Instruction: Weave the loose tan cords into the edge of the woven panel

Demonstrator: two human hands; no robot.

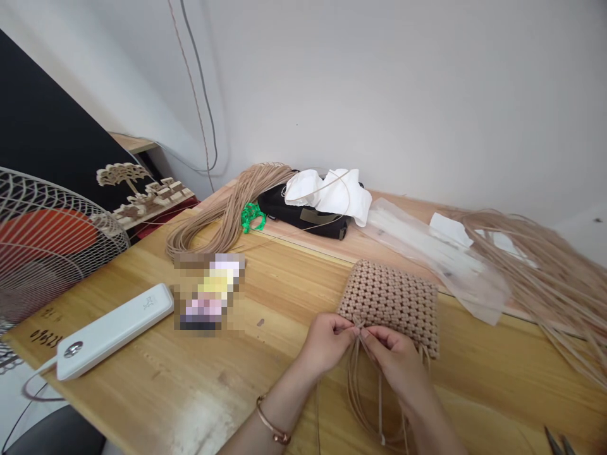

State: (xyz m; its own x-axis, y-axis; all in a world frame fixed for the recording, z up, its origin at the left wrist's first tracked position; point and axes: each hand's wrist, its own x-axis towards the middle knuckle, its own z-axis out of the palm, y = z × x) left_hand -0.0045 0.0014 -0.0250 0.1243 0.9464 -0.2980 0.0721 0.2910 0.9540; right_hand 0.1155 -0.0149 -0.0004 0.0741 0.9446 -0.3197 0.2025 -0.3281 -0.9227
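A tan piece of knotted cord weaving (pixel 391 294), with rows of small holes, lies on the wooden table in front of me. At its near left corner, my left hand (pixel 327 342) pinches a tan cord between thumb and forefinger. Close beside it, my right hand (pixel 392 359) is also closed on cord at the same edge, its fingertips almost touching the left ones. Loose tan cords (pixel 353 382) hang from this edge and curve down under my right wrist. The exact knot between the fingertips is too small to make out.
Left on the table (pixel 156 392) are a white power bank (pixel 116 332) and a blurred-out object (pixel 211 294). Behind lie a cord bundle (pixel 208 224), a green ring-like item (pixel 253 218), a black pouch (pixel 303 218) and plastic bags (pixel 427 253). Pointed metal tips (pixel 559 442) show lower right; a fan (pixel 52 234) stands left.
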